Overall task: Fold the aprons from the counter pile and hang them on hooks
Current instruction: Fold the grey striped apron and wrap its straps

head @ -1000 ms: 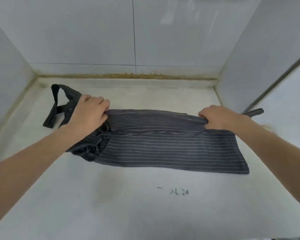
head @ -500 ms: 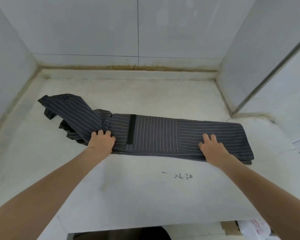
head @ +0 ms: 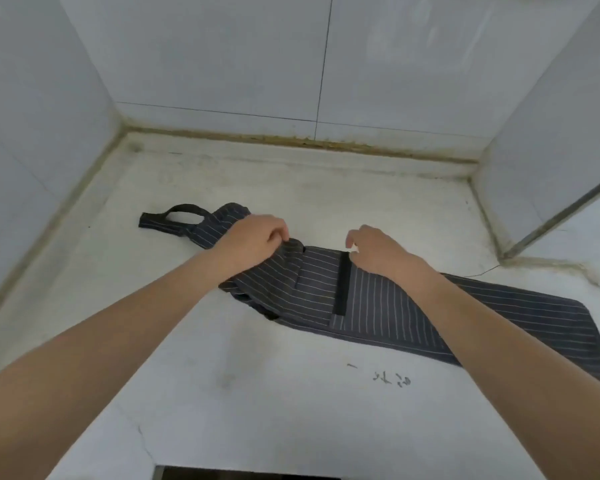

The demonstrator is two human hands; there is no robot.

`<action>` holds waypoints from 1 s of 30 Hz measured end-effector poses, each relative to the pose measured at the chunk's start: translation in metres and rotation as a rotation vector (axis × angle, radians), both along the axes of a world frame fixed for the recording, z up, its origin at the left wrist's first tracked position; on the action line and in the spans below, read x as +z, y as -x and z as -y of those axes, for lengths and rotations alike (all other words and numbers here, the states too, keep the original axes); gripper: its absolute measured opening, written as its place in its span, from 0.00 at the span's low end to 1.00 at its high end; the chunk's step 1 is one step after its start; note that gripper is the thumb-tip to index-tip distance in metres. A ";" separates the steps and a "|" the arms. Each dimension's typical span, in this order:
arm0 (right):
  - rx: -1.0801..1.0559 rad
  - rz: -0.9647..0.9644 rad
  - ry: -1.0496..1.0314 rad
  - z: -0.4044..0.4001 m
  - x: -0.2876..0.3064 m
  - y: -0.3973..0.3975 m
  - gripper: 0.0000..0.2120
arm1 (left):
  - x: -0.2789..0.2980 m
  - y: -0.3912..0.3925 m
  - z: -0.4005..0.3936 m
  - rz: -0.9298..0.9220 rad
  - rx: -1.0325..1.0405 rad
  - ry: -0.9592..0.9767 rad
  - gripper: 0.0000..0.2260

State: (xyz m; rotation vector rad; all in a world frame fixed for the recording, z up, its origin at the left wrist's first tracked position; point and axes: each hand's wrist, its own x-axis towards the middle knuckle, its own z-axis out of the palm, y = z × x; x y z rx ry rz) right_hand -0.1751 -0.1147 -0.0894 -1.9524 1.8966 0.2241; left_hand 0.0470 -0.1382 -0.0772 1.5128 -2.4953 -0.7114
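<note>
A dark pinstriped apron (head: 388,306) lies folded into a long band across the pale counter (head: 291,403), running from the left middle to the right edge. Its bib end and black neck loop (head: 184,211) reach toward the left wall. My left hand (head: 253,237) pinches a raised fold of the cloth near the bib end. My right hand (head: 378,249) rests on the band just right of a black strap (head: 342,285), fingers loosely curled, nothing plainly gripped. No hooks and no other aprons are in view.
Grey tiled walls close the counter on the left, back and right, with a grimy seam (head: 309,142) along the back. A metal-edged panel (head: 561,216) stands at the right. Scribbled marks (head: 392,377) sit near the front, and a dark opening (head: 250,474) shows below the counter's edge.
Both hands left the near edge of the band and moved up and inward. The left now lifts a fold at the bib end. The bib flap has been turned, showing the neck loop.
</note>
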 end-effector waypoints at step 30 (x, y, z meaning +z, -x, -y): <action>-0.064 0.227 -0.255 0.055 -0.053 -0.037 0.23 | -0.019 -0.054 0.073 -0.329 0.693 -1.011 0.21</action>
